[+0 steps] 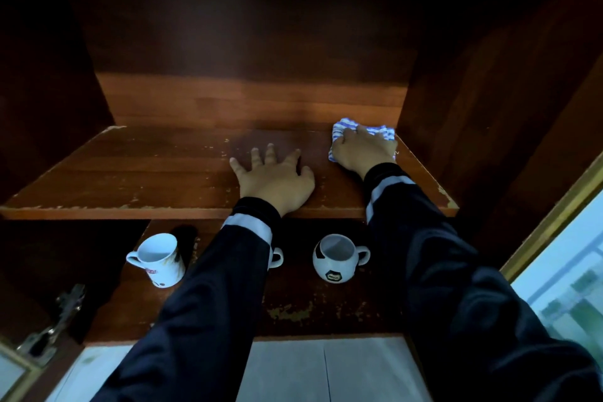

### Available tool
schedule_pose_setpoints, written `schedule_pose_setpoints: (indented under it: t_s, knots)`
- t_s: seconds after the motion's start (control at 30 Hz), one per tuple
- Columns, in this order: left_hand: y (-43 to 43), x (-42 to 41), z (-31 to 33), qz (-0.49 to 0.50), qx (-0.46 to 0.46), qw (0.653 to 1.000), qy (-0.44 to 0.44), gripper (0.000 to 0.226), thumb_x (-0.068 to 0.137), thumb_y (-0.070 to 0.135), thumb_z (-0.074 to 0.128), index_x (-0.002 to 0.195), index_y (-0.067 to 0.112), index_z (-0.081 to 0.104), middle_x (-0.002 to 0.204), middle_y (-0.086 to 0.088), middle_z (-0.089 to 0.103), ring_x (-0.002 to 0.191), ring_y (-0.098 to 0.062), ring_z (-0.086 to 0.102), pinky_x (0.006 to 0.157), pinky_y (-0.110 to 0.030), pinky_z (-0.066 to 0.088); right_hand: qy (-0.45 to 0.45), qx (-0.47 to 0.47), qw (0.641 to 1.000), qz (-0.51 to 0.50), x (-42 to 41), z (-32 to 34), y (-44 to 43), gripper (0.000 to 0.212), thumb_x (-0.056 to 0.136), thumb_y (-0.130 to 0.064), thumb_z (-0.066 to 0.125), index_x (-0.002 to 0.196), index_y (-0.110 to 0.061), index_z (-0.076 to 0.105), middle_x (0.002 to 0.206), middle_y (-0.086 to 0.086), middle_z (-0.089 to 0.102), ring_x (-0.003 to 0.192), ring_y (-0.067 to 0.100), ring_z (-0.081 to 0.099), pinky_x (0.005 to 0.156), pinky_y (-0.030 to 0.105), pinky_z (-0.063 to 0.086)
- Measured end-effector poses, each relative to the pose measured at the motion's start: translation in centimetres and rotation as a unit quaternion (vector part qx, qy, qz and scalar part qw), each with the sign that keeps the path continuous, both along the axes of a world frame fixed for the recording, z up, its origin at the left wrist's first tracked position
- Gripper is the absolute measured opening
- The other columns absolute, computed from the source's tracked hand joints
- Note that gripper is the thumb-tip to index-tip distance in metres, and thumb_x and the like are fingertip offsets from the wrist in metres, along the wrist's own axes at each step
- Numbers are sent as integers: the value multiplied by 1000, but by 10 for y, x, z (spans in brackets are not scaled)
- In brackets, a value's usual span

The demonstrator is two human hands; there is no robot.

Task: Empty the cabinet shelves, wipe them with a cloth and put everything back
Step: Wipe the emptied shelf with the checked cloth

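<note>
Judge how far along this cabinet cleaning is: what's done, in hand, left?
Done: the upper shelf holds no items. In hand: the right hand holds a striped cloth on its back right corner, with the left hand flat beside it. Left: the lower shelf carries a white mug, a ball-shaped mug and a mostly hidden third; clearing, wiping and restocking remain.

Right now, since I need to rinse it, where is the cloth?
In the head view the blue-striped cloth sits at the far right of the upper shelf, under the right hand, next to the cabinet's right wall.
</note>
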State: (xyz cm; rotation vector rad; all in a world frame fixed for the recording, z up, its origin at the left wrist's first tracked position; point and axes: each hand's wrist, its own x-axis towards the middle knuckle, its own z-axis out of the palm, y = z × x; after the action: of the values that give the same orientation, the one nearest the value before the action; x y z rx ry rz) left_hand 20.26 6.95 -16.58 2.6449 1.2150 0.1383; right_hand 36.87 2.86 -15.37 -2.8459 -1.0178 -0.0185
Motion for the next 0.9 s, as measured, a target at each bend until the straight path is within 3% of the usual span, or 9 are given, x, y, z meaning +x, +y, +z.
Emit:
schedule_pose_setpoints:
  t_s: [0.13, 0.23, 0.37, 0.43, 0.5, 0.6, 0.8, 0.9]
  knots:
    - [0, 0, 0, -3, 2, 1000, 4, 60, 100, 56, 23, 157, 39, 15, 167, -4, 1, 153, -31, -5, 116, -66, -8, 35, -2, 996, 80, 11, 3, -6, 53, 103, -45, 21, 155, -37, 20, 165, -9, 9, 151, 28, 11, 116, 53, 14]
    - [0, 0, 0, -3, 1, 1000, 3, 60, 100, 57, 23, 157, 38, 15, 167, -3, 1, 153, -31, -5, 115, -66, -9, 62, -7, 992, 110, 20, 4, -13, 51, 102, -44, 24, 153, -43, 20, 165, -11, 7, 152, 24, 8, 119, 51, 10]
    - [-1, 1, 1, 12, 2, 1000, 13, 63, 100, 57, 23, 158, 36, 13, 167, -4, -2, 152, -32, -7, 113, -70, -10, -28, -36, 999, 13, 2, -2, -3, 53, 101, -45, 25, 152, -30, 31, 163, 1, 19, 148, 43, 12, 115, 61, -9]
    - [-1, 1, 1, 20, 2, 1000, 14, 62, 100, 55, 22, 158, 34, 13, 167, -5, -3, 152, -33, -7, 112, -71, -10, -38, -34, 999, 10, -7, -2, 1, 55, 101, -45, 21, 151, -26, 32, 163, 3, 20, 148, 45, 10, 112, 64, -16]
    - [-1, 1, 1, 22, 1, 1000, 10, 60, 101, 52, 22, 158, 33, 14, 167, -5, -1, 152, -33, -6, 113, -70, -10, -16, -16, 997, 75, -2, -3, 1, 54, 102, -42, 19, 154, -29, 26, 164, -1, 14, 150, 37, 7, 113, 63, -13]
    - [-2, 1, 1, 17, 2, 1000, 6, 59, 102, 51, 22, 158, 32, 16, 167, -5, 1, 153, -33, -4, 113, -69, -10, 42, -24, 989, 139, 11, 1, -8, 53, 105, -40, 17, 157, -33, 13, 166, -5, 2, 151, 31, 2, 120, 52, -2]
    - [-1, 0, 1, 12, 5, 1000, 8, 60, 101, 51, 23, 158, 32, 17, 167, -6, 2, 153, -31, -2, 114, -68, -12, 57, -33, 996, 62, -2, 3, -3, 55, 105, -40, 16, 158, -30, 9, 166, -2, -2, 151, 37, 0, 120, 53, -1]
    - [-1, 0, 0, 9, 3, 1000, 4, 60, 102, 51, 23, 158, 31, 17, 167, -6, 2, 153, -32, -2, 114, -67, -12, 65, -44, 991, 111, -1, 4, -9, 53, 105, -43, 14, 157, -36, 7, 166, -6, -3, 152, 31, -1, 121, 49, -1]
